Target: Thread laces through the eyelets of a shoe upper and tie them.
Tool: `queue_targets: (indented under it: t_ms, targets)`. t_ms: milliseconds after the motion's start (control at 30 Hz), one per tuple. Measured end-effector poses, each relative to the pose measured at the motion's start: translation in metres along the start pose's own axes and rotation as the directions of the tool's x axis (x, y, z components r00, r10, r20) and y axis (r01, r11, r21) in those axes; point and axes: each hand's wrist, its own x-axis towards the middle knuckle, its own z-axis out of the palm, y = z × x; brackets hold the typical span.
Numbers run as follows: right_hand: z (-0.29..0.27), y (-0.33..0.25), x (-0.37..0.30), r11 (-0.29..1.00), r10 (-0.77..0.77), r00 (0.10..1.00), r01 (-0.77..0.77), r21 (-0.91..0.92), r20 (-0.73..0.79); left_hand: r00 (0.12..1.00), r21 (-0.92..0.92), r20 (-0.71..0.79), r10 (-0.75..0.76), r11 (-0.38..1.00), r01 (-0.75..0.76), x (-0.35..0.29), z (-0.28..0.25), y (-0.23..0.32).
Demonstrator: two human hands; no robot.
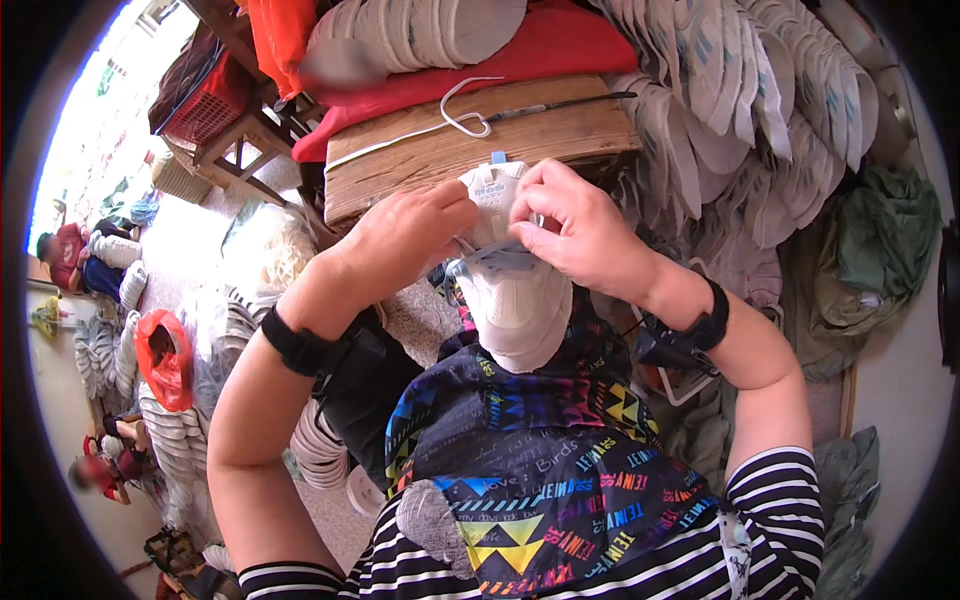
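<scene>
Head view: two hands working at the laces of a white shoe held in the lap.

Left hand [410,235] is curled nearly closed, fingertips pinching at the shoe's [515,300] tongue and lace area; right hand [580,235] is likewise closed to a pinch on the lace [490,262] at the top of the shoe. The shoe stands toe-down on a patterned apron [540,470], just before a wooden surface [480,140] that carries a loose white cord [465,115]. Stacked white soles [760,90] lie to the right. Judged step: lacing, or fitting the tongue. A next move would call for a firm pinch and steady pull, the shoe braced against the lap.
</scene>
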Motion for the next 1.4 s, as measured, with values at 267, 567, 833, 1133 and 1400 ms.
queue_targets:
  t_ms: [267,567,833,1133,1400]
  targets:
    - [-0.007,0.01,0.022,0.986,-0.012,0.986,0.039,-0.164,0.164,0.993,-0.14,-0.015,-0.113,0.984,0.11,0.0,0.022,-0.013]
    - [0.016,-0.005,0.018,0.76,-0.141,0.974,0.221,-0.611,0.177,0.812,-0.672,-0.317,-0.49,0.72,0.172,-0.012,0.052,0.02]
    - [0.021,-0.004,0.014,0.899,0.028,0.998,0.003,-0.438,0.064,0.85,-0.9,-0.311,-0.426,0.419,-0.12,-0.036,-0.005,0.044]
    - [0.023,-0.005,0.016,0.884,0.018,0.993,0.038,-0.465,0.116,0.809,-0.978,-0.066,-0.585,0.198,0.063,-0.048,0.016,0.03]
    - [0.027,-0.001,0.022,0.947,-0.026,0.986,0.077,-0.313,0.166,0.79,-0.98,-0.139,-0.598,0.197,-0.023,-0.052,0.035,0.031]
